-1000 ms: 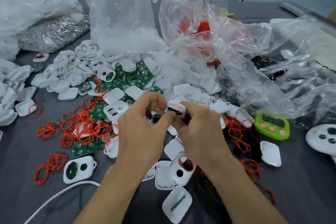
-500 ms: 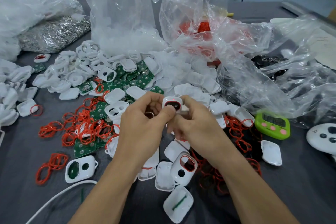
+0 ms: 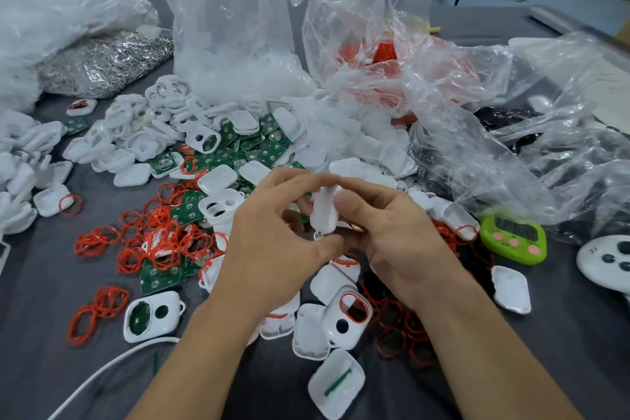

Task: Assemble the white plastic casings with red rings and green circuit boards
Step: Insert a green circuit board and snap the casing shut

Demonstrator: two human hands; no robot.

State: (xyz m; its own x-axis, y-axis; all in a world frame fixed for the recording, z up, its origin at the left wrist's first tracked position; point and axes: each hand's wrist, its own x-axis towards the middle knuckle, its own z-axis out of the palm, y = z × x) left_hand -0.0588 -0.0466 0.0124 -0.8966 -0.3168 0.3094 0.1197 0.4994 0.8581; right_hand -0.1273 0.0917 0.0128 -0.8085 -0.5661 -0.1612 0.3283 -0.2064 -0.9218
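Now both hands meet over the middle of the gray table (image 3: 44,300), and the white casing (image 3: 324,215) sits between them. It stands roughly on end with its plain side toward the camera; it is blurred, so its openings cannot be made out. The left hand (image 3: 272,249) pinches it end to end, with the thumb under the lower end and the curled fingers over the top. The right hand (image 3: 399,239) grips it from the other side, its thumb flat against the casing's right edge and the forefinger bent across the upper end. Both grips are closed on this one piece, which is held clear of the parts below.

Loose red rings (image 3: 153,239) lie scattered to the left of the hands, some resting on green circuit boards (image 3: 259,147) and among the heap of white shells (image 3: 136,133). Near the wrists lies a shell with a red ring (image 3: 347,317) round its larger opening, and further left a shell with a green board (image 3: 150,315) showing through its holes. A green timer (image 3: 513,237) sits to the right, beside crumpled clear bags (image 3: 460,96). A white cable (image 3: 102,368) crosses the near left corner.
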